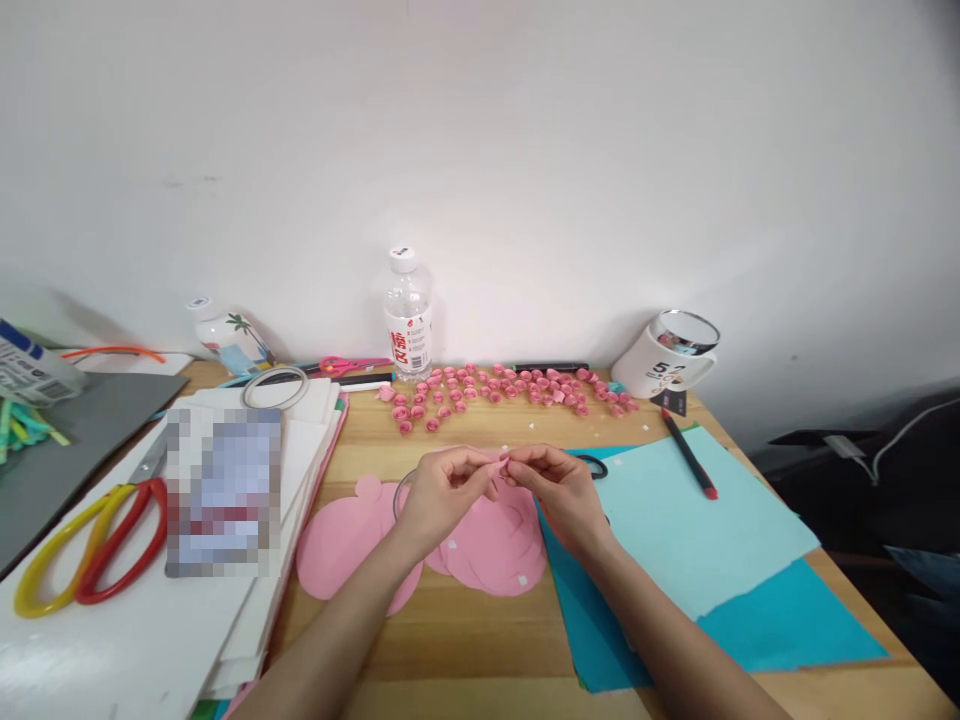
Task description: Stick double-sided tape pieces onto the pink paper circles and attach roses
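Both of my hands meet over the middle of the table, pinching a small strip of pink paper between them. My left hand grips it from the left with thumb and fingers, and my right hand has its fingertips closed on the other end. Below them lie pink paper circles, overlapping in a pile, with more pink circles to the left. Beyond my hands, many small rolled pink paper roses are spread along the wall side.
At left, large scissors with yellow and red handles rest on white sheets. A clear bottle stands by the wall; a white mug is at right. A marker lies on light blue paper.
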`<state>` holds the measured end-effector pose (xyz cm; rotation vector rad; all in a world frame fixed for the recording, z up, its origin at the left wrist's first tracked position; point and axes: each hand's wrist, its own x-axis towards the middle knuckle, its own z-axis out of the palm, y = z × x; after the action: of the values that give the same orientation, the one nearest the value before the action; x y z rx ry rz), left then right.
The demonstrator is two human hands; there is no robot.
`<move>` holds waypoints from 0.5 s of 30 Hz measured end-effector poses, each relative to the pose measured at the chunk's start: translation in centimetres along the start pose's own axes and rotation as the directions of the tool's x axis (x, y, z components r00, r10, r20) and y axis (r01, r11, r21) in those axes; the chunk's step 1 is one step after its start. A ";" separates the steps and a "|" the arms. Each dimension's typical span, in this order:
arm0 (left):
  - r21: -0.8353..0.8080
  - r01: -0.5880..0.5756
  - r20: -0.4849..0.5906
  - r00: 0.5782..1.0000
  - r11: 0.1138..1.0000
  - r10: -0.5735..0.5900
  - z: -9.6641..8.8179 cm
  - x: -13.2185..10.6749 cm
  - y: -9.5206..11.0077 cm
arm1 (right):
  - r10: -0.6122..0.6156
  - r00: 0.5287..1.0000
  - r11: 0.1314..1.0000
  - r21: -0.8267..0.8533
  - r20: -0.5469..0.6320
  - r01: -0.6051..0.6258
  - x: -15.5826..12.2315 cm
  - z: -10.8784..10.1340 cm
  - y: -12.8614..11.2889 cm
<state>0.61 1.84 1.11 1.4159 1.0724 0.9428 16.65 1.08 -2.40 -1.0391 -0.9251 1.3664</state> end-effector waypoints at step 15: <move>0.010 0.024 -0.047 0.999 1.000 -0.023 -0.3 0.1 -0.2 | 0.063 0.998 0.998 0.002 0.005 -0.063 -0.1 0.2 0.4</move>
<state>0.37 2.01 0.98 1.3926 1.1285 0.9590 16.36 0.98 -2.68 -1.0715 -0.9014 1.4221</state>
